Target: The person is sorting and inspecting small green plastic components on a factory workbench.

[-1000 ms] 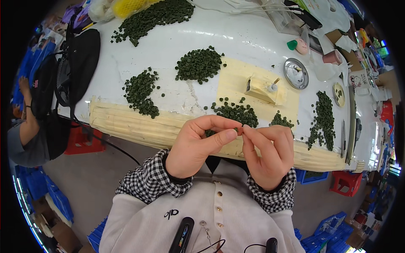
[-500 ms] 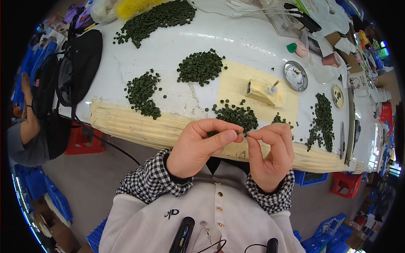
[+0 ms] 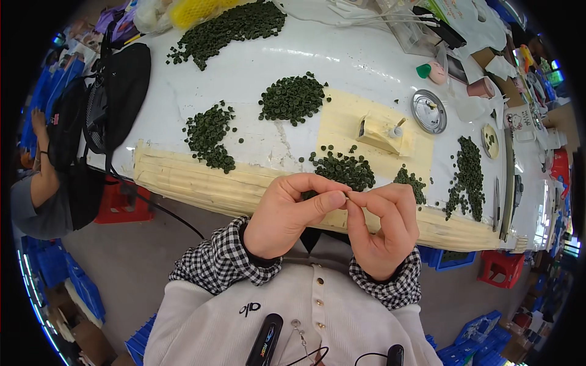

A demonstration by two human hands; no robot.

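Observation:
My left hand (image 3: pixel 284 213) and my right hand (image 3: pixel 386 227) meet over the near table edge, both closed in a pinch. Between the touching fingertips is a tiny dark green piece (image 3: pixel 347 196), mostly hidden by the fingers. Just beyond the hands lies a heap of small round dark green pieces (image 3: pixel 345 169). A smaller group of the same pieces (image 3: pixel 410 182) lies beside it, close to my right hand. Behind them, a tape-covered block (image 3: pixel 381 135) with a short upright pin (image 3: pixel 400 124) stands on a yellowish sheet (image 3: pixel 339 119).
More green heaps lie at the centre (image 3: pixel 293 99), left (image 3: pixel 209 137), far left (image 3: pixel 229 30) and right (image 3: pixel 467 177). A round metal dish (image 3: pixel 429 111) and a tweezers-like metal tool (image 3: pixel 496 203) are on the right. A black bag (image 3: pixel 125 97) and another person's arm (image 3: pixel 44 165) are at left.
My right hand has moved slightly left, and its fingertips now touch those of my left hand. The small gap between them has closed over the tiny piece.

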